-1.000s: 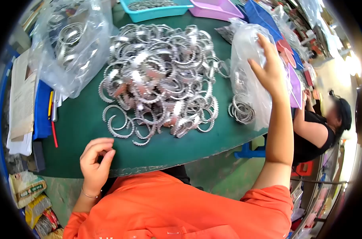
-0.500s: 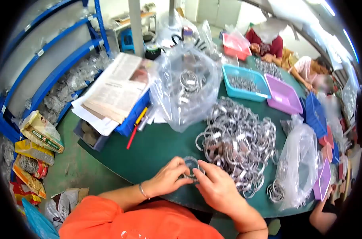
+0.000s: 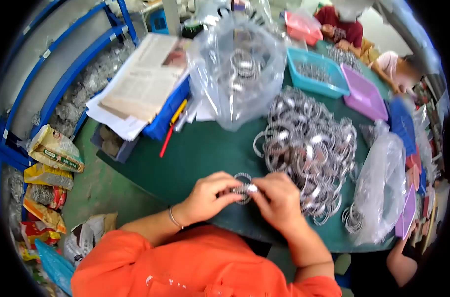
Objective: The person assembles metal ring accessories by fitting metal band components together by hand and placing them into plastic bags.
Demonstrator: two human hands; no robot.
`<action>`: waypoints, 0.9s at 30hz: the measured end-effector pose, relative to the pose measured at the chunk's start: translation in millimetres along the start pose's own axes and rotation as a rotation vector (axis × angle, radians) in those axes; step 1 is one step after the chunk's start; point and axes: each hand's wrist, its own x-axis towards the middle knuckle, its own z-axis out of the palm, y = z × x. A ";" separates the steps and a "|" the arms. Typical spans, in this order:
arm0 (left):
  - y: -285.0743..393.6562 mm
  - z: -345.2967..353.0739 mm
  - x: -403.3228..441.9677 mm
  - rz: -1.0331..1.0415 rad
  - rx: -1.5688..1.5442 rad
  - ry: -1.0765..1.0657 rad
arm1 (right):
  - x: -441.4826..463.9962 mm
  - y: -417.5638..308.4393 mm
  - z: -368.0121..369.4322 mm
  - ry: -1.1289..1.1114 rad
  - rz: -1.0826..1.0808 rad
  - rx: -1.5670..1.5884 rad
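Observation:
Over the front edge of the green table (image 3: 155, 173), my left hand (image 3: 207, 197) and my right hand (image 3: 279, 200) meet around silvery toothed rings (image 3: 243, 189). Fingers and thumb of each hand pinch them from opposite sides. How many rings are held I cannot tell. A big pile of similar open rings (image 3: 309, 143) lies just beyond my right hand. To its right is a clear plastic bag (image 3: 383, 183), with a few rings (image 3: 352, 219) at its lower left. Another clear bag (image 3: 237, 74) with rings inside stands behind my hands.
Papers (image 3: 141, 84) lie over a blue bin (image 3: 168, 111) at the left, beside a red pen (image 3: 166, 142). Turquoise (image 3: 318, 74) and purple (image 3: 364, 93) trays stand behind the pile. Co-workers sit at the far right. Blue shelving (image 3: 47, 104) and sacks (image 3: 56, 148) are on the left.
One second ago my hands were apart, the right one raised over the plastic bag; now both are together on rings. The view has swung left. Since half a second ago, the held rings have turned.

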 end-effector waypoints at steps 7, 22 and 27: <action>13.6 -12.6 -10.5 -0.325 -0.427 0.105 | -3.6 -11.1 0.2 -0.083 0.313 0.378; 3.9 -20.7 -20.9 -0.168 -0.262 -0.001 | -10.9 1.5 9.9 -0.244 0.365 0.648; -7.8 -19.2 -24.1 -0.286 -0.438 -0.037 | -10.7 -2.0 11.9 -0.043 0.566 0.921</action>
